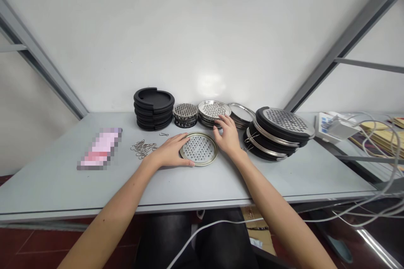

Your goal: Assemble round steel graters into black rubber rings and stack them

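Observation:
A round metal grater plate (198, 150) with a raised rim lies on the table in front of me. My left hand (172, 151) holds its left edge, fingers along the upper rim and thumb at the lower rim. Just right of the plate is my right hand (227, 135), fingers apart and nothing in it. Beyond its fingertips sits a stack of shiny grater plates (214, 110), with thin metal rings (242, 113) beside them. Small wire clips (143, 148) lie in a pile left of my left hand, and a single clip (163, 134) lies apart.
Black round holders (154, 109) are stacked at the back left, beside a stack of smaller grater discs (185, 114). Assembled black graters (277, 134) lean in a pile at right. A blurred phone (100, 149) lies left. A power strip (328, 128) and white cables stand right.

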Demonstrator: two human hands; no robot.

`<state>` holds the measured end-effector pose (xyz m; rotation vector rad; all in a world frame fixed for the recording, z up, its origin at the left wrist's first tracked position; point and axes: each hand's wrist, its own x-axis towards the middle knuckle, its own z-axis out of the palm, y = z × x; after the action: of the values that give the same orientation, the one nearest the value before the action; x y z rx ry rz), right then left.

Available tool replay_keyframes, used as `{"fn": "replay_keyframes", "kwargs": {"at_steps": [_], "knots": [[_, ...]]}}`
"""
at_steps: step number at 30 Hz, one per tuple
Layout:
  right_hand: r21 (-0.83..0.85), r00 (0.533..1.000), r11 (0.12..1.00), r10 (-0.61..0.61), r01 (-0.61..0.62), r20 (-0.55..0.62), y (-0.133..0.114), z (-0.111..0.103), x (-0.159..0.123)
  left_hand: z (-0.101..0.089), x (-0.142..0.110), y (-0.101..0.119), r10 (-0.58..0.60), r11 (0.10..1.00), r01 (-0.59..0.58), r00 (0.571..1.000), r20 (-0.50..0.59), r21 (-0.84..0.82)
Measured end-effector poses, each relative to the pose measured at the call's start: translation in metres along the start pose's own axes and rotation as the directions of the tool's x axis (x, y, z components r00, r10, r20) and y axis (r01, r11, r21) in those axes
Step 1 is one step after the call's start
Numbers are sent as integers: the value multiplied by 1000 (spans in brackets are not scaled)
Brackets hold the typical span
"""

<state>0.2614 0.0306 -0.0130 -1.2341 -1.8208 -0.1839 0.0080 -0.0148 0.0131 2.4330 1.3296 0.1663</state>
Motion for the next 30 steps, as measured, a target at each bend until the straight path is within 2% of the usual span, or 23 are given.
{"fn": "replay_keyframes", "kwargs": {"at_steps": [8,17,30], "knots": [[31,1000,1000,1,-1,2,0,-2,1,0,0,0,-4,1000,3,1000,-16,-11],[43,1000,999,-1,1,12,-1,-4,1,1,1,2,-92,995,90,995,-41,-48],[147,999,989,31,-34,20,-2,-7,5,2,1,1,-82,994,79,996,-40,-79]]}}
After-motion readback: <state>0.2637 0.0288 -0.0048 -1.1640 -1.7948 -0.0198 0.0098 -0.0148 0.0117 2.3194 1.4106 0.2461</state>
